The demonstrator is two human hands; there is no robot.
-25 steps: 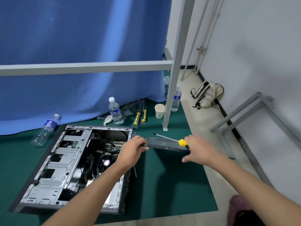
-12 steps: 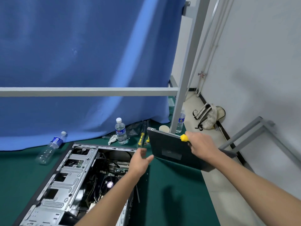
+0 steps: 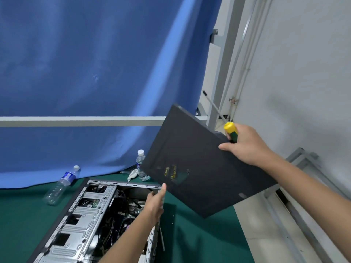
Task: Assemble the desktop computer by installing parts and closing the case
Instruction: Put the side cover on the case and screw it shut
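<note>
Computer case [image 3: 89, 221] lies open on the green mat, parts seated | your left hand [image 3: 154, 203] reaches up, fingers straight, holding nothing | your right hand [image 3: 245, 143] grips side panel [image 3: 199, 166] and screwdriver [image 3: 230, 130] aloft | closing remains.

The right hand [image 3: 245, 144] grips a dark side panel [image 3: 199, 164] by its upper edge, tilted in the air, together with a yellow-and-green screwdriver [image 3: 230, 132]. The left hand [image 3: 155, 202], fingers straight, reaches toward the panel's lower corner above the open computer case [image 3: 79, 221], which lies on a green mat [image 3: 199, 240]. Two water bottles [image 3: 62, 184] sit by the blue curtain [image 3: 95, 63].
</note>
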